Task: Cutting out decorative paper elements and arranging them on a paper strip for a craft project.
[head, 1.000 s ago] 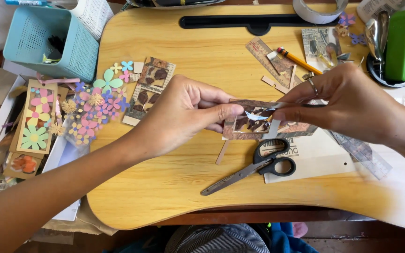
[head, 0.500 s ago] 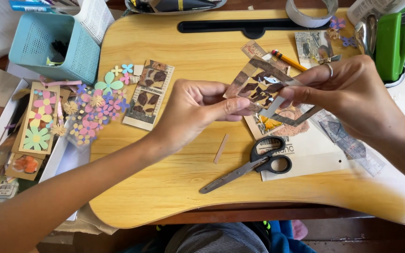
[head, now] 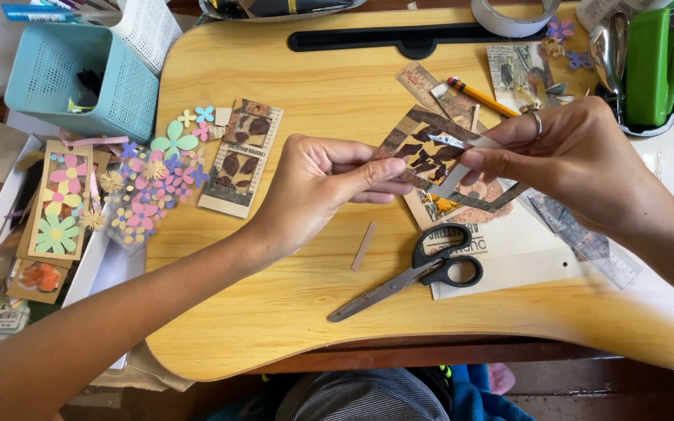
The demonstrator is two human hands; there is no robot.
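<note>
My left hand pinches the left edge of a brown bookmark-like card with dark leaf shapes, held tilted above the wooden lap desk. My right hand, a ring on one finger, grips the card's right part and a thin clear strip that comes off it. Black-handled scissors lie shut on the desk just below both hands. A small wooden sliver lies beside them.
A second leaf card and paper flowers lie left. A teal basket stands at the back left. Pencil, tape roll, green stapler-like tool and paper sheets sit right.
Both hands lifted the leaf card off the desk and tilted it. My right hand now pulls a thin strip away from it.
</note>
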